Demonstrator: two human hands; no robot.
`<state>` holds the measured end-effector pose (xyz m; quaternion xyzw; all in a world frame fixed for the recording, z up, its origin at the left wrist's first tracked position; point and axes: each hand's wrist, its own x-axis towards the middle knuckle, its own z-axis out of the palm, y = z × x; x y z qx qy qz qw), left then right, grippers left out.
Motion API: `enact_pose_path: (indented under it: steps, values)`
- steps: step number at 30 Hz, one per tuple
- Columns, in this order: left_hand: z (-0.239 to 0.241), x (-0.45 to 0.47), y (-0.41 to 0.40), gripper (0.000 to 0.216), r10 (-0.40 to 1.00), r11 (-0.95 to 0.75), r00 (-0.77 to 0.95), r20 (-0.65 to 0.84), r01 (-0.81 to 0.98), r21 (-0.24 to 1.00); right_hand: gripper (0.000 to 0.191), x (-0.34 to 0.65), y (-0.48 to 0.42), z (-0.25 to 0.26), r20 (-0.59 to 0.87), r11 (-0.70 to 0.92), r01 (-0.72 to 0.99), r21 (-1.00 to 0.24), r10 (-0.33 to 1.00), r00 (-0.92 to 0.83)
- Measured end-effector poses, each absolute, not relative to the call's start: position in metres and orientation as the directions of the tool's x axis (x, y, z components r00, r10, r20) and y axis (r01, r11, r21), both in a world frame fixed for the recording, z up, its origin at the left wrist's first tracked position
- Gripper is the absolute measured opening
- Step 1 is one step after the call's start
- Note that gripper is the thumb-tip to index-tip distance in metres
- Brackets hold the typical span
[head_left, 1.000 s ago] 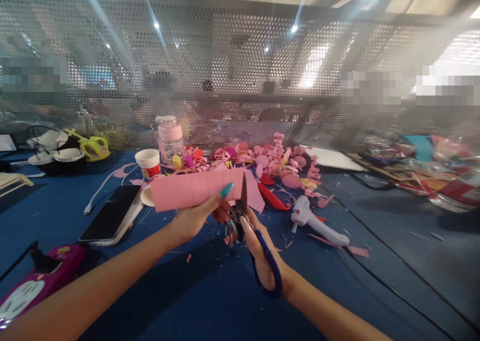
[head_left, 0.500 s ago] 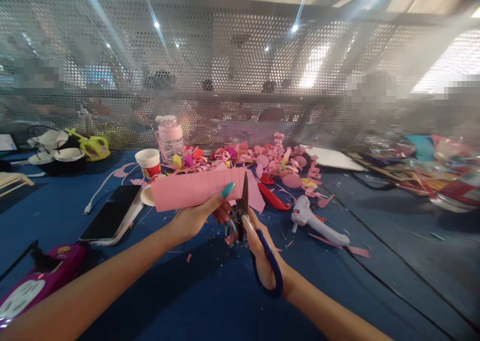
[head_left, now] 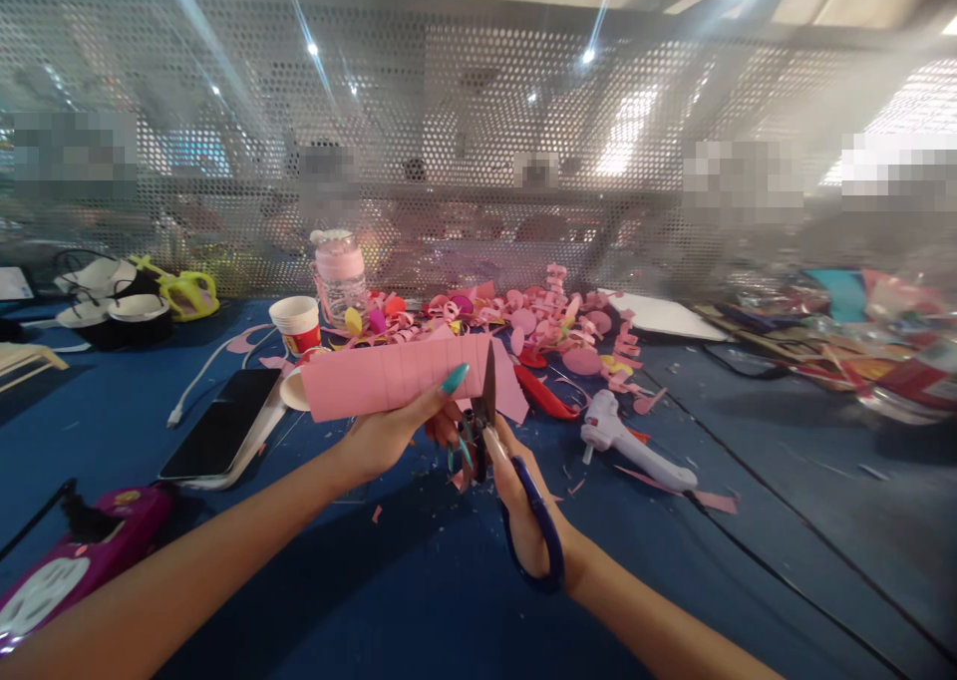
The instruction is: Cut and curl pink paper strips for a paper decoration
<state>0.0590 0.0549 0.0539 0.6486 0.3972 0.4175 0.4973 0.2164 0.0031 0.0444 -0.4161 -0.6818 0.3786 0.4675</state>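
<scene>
My left hand [head_left: 393, 433] pinches a long pink paper strip [head_left: 389, 376] marked with ruled lines, thumb on top near its right end. My right hand [head_left: 523, 506] grips blue-handled scissors [head_left: 523, 481], fingers through the loops. The blades point up and cut into the strip's right end, just right of my left thumb. Both hands hover above the blue table [head_left: 419, 600].
A white glue gun [head_left: 632, 441] lies right of the scissors, its cord trailing right. A phone [head_left: 224, 423], paper cup [head_left: 296, 323], pink bottle [head_left: 340, 273] and a heap of pink paper curls [head_left: 523, 316] sit behind. A pink device [head_left: 75, 560] lies at the left edge.
Almost nothing differs; the scissors sit at the same place in the strip and both hands hold still.
</scene>
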Motion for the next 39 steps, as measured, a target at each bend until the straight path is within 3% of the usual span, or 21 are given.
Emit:
enact_pose_path:
  steps: [4,22,39]
  values:
    - [0.054,0.060,0.055,0.044,0.935,-0.186,0.323,0.144,0.103,0.977,0.037,0.215,0.002,0.046,0.285,0.320,0.207,-0.925,0.941,-0.184]
    - [0.057,0.061,0.055,0.043,0.912,-0.198,0.372,0.172,0.032,0.980,0.037,0.217,0.004,0.041,0.366,0.417,0.228,-0.880,0.901,-0.233]
    - [0.060,0.062,0.054,0.043,0.910,-0.194,0.376,0.175,0.014,0.981,0.034,0.211,0.001,0.049,0.221,0.239,0.210,-0.948,0.969,-0.105]
